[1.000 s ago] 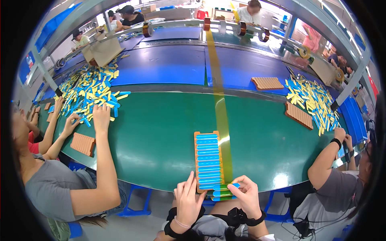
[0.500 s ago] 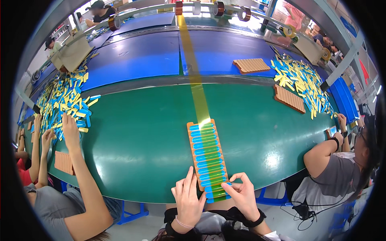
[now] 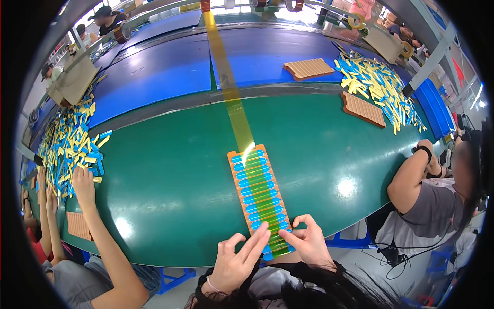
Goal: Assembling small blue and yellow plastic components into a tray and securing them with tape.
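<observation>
A long brown grooved tray (image 3: 237,175) lies on the green tabletop in front of me, its near end by the table edge. Blue rounded strips (image 3: 252,191) fill its grooves crosswise. A translucent yellow tape (image 3: 239,121) runs down over their middles from the far rail. My left hand (image 3: 234,260) is open, its outstretched index and middle fingers touching the taped strips near the tray's near end. My right hand (image 3: 311,242) rests at the right edge there, thumb on the tape, index finger bent and apart from it. The last strips overhang toward me.
Piles of blue and yellow strips lie at left (image 3: 72,144) and right (image 3: 378,87). Empty brown trays (image 3: 363,109) sit near the right pile. A rail (image 3: 175,6) with tape rolls crosses the far side. Co-workers sit at both sides, one's arm (image 3: 105,237) reaching into the left pile.
My left hand has moved from beside the tray onto the taped strips. My right thumb has shifted slightly up the tape. The whole view has shifted a little.
</observation>
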Motion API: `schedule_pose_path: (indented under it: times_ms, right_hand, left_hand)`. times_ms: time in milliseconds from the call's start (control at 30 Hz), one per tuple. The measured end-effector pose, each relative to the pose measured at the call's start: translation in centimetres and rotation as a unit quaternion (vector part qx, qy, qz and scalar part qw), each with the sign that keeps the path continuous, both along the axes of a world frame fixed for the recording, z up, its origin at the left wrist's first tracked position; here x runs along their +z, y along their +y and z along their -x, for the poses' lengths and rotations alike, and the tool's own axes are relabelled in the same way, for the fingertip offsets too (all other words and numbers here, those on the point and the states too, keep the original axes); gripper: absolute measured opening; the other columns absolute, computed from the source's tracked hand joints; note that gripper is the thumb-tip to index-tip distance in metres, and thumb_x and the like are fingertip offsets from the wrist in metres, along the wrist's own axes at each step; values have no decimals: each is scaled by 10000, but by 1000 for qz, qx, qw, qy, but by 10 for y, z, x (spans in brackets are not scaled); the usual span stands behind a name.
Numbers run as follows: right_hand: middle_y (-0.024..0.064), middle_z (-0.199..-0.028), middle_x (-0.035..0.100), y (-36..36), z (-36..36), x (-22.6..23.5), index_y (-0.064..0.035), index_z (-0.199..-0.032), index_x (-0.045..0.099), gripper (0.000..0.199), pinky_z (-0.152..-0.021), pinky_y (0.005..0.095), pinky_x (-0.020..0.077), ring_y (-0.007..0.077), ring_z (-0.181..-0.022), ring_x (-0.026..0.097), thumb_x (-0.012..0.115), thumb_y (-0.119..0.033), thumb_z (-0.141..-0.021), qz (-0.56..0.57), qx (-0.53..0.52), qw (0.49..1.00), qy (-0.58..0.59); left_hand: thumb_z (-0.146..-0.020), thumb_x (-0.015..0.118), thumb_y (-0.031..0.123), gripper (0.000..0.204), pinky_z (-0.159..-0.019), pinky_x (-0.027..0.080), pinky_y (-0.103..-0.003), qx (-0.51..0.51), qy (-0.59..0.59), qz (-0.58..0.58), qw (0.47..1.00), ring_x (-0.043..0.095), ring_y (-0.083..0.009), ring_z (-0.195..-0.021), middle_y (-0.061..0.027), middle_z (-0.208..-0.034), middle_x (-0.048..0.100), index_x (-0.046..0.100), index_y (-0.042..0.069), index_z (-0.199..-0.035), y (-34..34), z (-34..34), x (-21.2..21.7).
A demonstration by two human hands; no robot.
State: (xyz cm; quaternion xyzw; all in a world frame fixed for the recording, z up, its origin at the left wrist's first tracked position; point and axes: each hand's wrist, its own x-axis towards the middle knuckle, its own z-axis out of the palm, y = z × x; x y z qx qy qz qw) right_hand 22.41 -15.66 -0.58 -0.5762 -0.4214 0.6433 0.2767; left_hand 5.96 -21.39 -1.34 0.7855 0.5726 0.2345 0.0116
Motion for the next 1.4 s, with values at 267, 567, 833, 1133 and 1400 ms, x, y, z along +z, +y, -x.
schedule_pose_path:
  times_ms: [267,567,833,1133,1400]
  right_hand:
    - [111,-673,608,-2,-3,-5,-9,-881,365,247,-521,196,431,79,-626,561,586,-73,-790,-50,-1,999,11]
    - [169,-765,589,21,0,25,17,-898,406,158,-560,285,482,168,-652,619,507,-87,-834,-245,-11,969,-15]
    - [192,-724,579,30,19,32,4,-911,354,170,-516,392,458,328,-619,589,475,-76,-822,-318,206,907,-186]
    - [159,-718,588,23,18,34,0,-918,344,179,-541,338,488,264,-672,627,484,-56,-823,-315,232,891,-231]
    - [126,-647,550,25,14,37,-11,-874,352,185,-477,357,462,274,-564,588,503,-101,-817,-347,226,892,-180]
  left_hand:
    - [-758,524,151,446,-662,323,-238,-114,59,48,991,376,-122,-874,100,-1241,437,458,143,-1199,7,14,7]
    - [-761,505,85,477,-660,364,-273,-113,38,131,984,462,-130,-842,15,-1118,522,406,42,-1225,3,10,16]
    - [-759,509,68,430,-611,363,-231,-113,60,60,990,477,-126,-831,-46,-1059,539,437,-46,-1167,6,5,28]
    - [-625,470,-71,668,-753,373,-320,-25,146,90,985,432,-255,-968,-93,-1335,302,273,-48,-1263,55,48,61]
    - [-614,492,-92,703,-730,362,-316,-70,170,20,983,450,-236,-952,-73,-966,566,284,4,-1279,93,65,48]
